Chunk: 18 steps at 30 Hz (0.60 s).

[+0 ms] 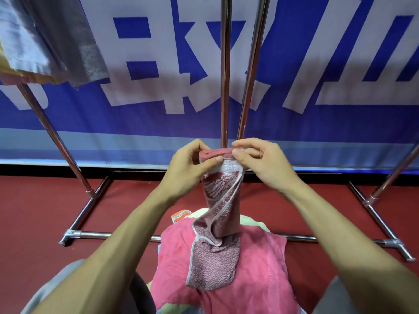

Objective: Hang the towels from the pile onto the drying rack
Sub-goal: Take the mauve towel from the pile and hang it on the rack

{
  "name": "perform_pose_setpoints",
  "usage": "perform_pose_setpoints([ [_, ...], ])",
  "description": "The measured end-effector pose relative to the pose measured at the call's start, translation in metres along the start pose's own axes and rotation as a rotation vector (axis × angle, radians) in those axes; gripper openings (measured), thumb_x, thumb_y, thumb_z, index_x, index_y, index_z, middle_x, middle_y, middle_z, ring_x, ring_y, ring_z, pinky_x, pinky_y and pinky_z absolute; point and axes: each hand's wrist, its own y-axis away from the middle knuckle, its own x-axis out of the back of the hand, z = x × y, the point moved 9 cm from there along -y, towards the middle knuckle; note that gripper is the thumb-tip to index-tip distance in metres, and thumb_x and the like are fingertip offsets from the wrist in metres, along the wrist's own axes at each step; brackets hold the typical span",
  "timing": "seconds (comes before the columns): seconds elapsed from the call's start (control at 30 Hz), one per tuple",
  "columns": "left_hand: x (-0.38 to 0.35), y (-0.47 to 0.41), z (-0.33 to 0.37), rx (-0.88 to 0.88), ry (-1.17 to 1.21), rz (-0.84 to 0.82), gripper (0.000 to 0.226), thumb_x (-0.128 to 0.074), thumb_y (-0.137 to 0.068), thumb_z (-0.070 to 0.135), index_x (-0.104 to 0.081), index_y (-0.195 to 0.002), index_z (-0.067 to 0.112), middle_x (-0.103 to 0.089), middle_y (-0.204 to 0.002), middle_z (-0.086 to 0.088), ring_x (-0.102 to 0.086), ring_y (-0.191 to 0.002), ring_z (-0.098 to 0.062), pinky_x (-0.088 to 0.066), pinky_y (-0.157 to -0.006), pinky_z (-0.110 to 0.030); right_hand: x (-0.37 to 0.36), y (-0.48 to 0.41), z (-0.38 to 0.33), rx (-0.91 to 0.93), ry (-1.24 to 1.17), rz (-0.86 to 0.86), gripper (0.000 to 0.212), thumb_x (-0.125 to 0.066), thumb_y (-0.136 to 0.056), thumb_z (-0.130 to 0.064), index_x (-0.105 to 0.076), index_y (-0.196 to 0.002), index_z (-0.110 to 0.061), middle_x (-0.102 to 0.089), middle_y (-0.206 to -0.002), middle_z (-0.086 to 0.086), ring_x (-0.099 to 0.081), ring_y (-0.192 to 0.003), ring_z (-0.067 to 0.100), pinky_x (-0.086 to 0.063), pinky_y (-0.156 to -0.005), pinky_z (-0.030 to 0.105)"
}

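Left hand (pixel 192 164) and right hand (pixel 258 162) are both pinching the mauve towel (pixel 217 207) at its top hem, close together. It's hanging twisted, tail lying on the near pile (pixel 256 268). Worth sliding the pinches apart to untwist it before lifting to the far drying rack (pixel 225 87).

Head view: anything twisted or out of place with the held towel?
Yes: the mauve towel, pinched by the left hand and right hand, hangs twisted and bunched, its lower end lying on the pink towel.
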Motion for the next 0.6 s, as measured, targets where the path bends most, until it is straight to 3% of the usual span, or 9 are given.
perform_pose_setpoints([
  [0.13,0.0,0.0,0.005,-0.063,-0.012,0.026,0.02,-0.077,-0.078,0.021,-0.058,-0.074,0.015,-0.068,-0.071,0.0,-0.058,-0.066,-0.012,-0.05,-0.066,-0.038,-0.01,0.004,0.024,-0.119,0.042,-0.143,0.024,-0.073,-0.083,-0.025,-0.072,-0.105,-0.013,-0.076,-0.094,0.003,-0.07,-0.09,0.009,-0.054,-0.093,0.036],
  [0.2,0.004,0.0,0.007,-0.08,-0.029,0.063,0.019,-0.077,-0.078,0.017,-0.059,-0.074,0.015,-0.07,-0.072,0.0,-0.06,-0.066,-0.01,-0.051,-0.066,-0.039,-0.014,0.006,0.028,-0.112,0.096,-0.178,0.027,-0.073,-0.082,-0.031,-0.073,-0.102,-0.012,-0.076,-0.093,0.0,-0.07,-0.092,0.009,-0.054,-0.091,0.039],
  [0.27,0.01,0.0,0.008,-0.088,-0.041,0.108,0.017,-0.076,-0.079,0.017,-0.06,-0.074,0.016,-0.07,-0.071,0.002,-0.06,-0.066,-0.009,-0.051,-0.066,-0.038,-0.012,0.006,0.025,-0.075,0.142,-0.149,0.024,-0.073,-0.082,-0.034,-0.071,-0.086,-0.011,-0.071,-0.075,-0.008,-0.062,-0.072,0.003,-0.05,-0.076,0.036],
  [0.33,0.014,0.001,0.01,-0.089,-0.036,0.144,0.015,-0.075,-0.08,0.019,-0.061,-0.075,0.016,-0.07,-0.072,0.003,-0.061,-0.067,-0.009,-0.051,-0.066,-0.037,-0.006,0.004,0.017,-0.025,0.178,-0.079,0.034,-0.071,-0.082,-0.037,-0.059,-0.068,-0.008,-0.049,-0.056,0.0,-0.04,-0.06,0.008,-0.037,-0.064,0.032],
  [0.4,0.017,0.003,0.014,-0.075,0.021,0.175,0.013,-0.074,-0.081,0.019,-0.063,-0.077,0.016,-0.07,-0.073,0.005,-0.063,-0.069,-0.007,-0.052,-0.067,-0.033,-0.002,0.001,0.004,0.012,0.174,-0.012,0.04,-0.068,-0.079,-0.043,-0.057,-0.068,-0.007,-0.046,-0.058,0.013,-0.036,-0.061,0.012,-0.036,-0.063,0.031],
  [0.5,0.026,0.003,0.026,-0.062,0.149,0.261,0.008,-0.07,-0.085,0.017,-0.065,-0.084,0.01,-0.067,-0.071,0.007,-0.061,-0.067,-0.002,-0.05,-0.064,-0.02,0.001,-0.005,-0.027,0.069,0.229,0.053,0.027,-0.066,-0.087,-0.033,-0.065,-0.074,-0.009,-0.057,-0.063,0.019,-0.04,-0.062,0.011,-0.039,-0.064,0.03],
  [0.6,0.034,-0.003,0.066,-0.125,0.177,0.297,0.008,-0.064,-0.09,0.018,-0.069,-0.085,0.015,-0.069,-0.07,0.01,-0.061,-0.068,0.002,-0.048,-0.064,-0.017,0.011,-0.012,-0.074,0.154,0.297,0.129,0.02,-0.064,-0.089,-0.027,-0.066,-0.079,-0.01,-0.06,-0.061,0.016,-0.043,-0.058,0.01,-0.043,-0.063,0.028],
])
